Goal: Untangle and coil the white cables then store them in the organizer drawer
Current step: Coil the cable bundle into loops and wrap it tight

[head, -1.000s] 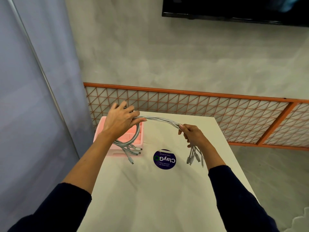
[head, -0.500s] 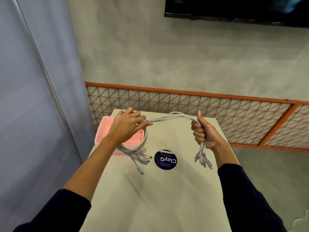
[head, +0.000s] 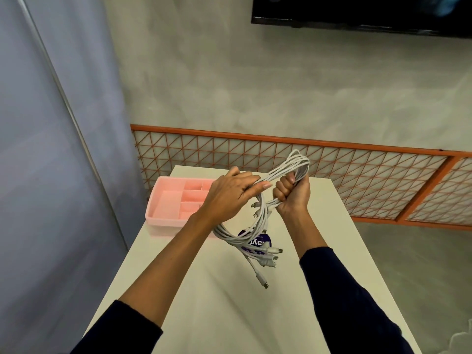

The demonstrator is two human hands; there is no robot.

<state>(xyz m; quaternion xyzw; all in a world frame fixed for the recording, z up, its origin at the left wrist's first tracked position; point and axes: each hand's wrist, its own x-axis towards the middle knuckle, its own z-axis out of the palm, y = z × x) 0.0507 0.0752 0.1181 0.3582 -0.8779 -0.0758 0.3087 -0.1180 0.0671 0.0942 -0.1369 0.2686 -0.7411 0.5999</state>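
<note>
We saw a white table (head: 229, 302) with a pink organizer tray (head: 163, 218) open at its far left corner. Above the tabletop, a looped bundle of white cables (head: 293, 164) hung in the air between both hands, to the right of the tray and not yet in it. The right hand (head: 293, 195) was a tight fist around the bundle. The left hand (head: 229, 198) curled its fingers over the strands. Loose plugs (head: 272, 256) dangled over a purple sticker (head: 267, 241).
</note>
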